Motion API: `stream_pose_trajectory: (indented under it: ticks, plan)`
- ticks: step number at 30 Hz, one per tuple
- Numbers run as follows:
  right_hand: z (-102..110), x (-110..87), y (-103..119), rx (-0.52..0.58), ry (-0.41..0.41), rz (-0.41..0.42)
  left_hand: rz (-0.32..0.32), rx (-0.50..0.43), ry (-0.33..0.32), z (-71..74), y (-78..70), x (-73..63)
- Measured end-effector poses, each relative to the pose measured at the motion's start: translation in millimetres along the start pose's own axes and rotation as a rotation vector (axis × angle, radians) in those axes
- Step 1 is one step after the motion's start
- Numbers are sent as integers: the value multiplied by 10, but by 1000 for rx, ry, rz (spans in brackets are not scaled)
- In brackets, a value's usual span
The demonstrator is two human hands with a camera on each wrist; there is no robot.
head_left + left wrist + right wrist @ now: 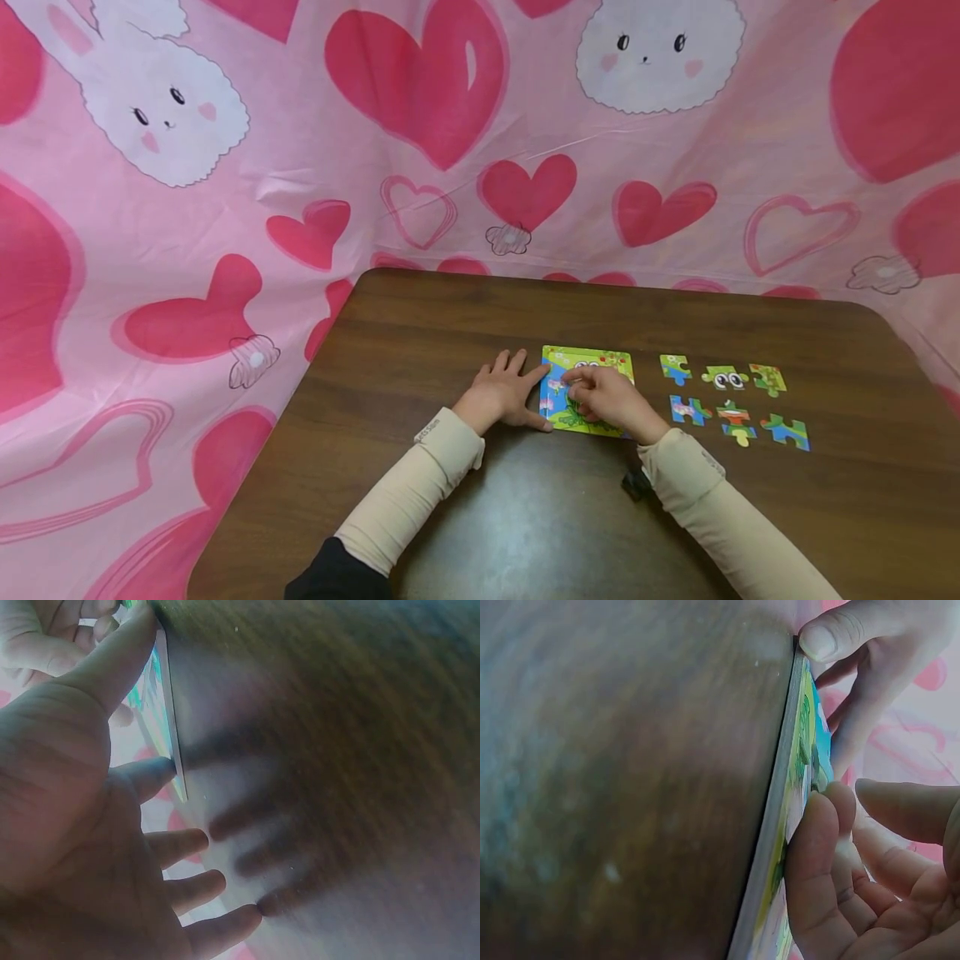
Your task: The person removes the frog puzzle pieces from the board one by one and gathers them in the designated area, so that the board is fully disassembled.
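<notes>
A square frog puzzle board (551, 354), bright green, yellow and blue, lies on the brown table. My left hand (501, 396) is spread flat at its left side, thumb and index finger at the board's edge. In the left wrist view the left hand's fingers (184, 847) are straight and hold nothing. My right hand (611, 398) reaches over the board from the right and covers much of the picture. Its curled fingers (814, 832) are right at the board's surface in the right wrist view. I cannot tell whether a puzzle piece is pinched there.
Several loose jigsaw pieces lie in two rows right of the board, among them a piece with two eyes (726, 379) and a blue-green piece (787, 433). A small black object (636, 483) sits beside the right sleeve. Pink heart-patterned cloth (442, 200) hangs behind the table (450, 308).
</notes>
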State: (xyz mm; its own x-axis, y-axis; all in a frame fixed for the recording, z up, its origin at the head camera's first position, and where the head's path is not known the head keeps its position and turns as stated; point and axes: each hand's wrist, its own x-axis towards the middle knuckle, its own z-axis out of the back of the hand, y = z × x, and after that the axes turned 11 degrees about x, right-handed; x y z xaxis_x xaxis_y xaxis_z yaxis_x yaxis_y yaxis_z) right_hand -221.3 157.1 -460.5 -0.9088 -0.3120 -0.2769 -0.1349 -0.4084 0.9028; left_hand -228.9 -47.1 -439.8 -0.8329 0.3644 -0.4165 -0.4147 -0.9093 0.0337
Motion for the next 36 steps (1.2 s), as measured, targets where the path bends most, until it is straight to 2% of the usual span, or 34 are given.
stream_pose_trajectory:
  ticks: [4, 14, 25, 28, 33, 36]
  plan:
    - [-4, 3, -1, 28, 12, -8, 1, 0, -1, -10, 4, 7]
    - [-19, 7, -5, -17, 1, 7, 3, 15, 1, -24, -1, 22]
    - [22, 6, -25, 57, 20, 10, -6, 32, 0, -25, -2, 27]
    - [102, -25, -19, 107, 20, 18, -8, 41, 2, -24, -9, 28]
    - [267, -86, 2, 249, 36, 40, 3, 40, 5, -14, -12, 24]
    - [342, -120, 29, 318, 31, 13, 6, 36, 6, -29, -9, 31]
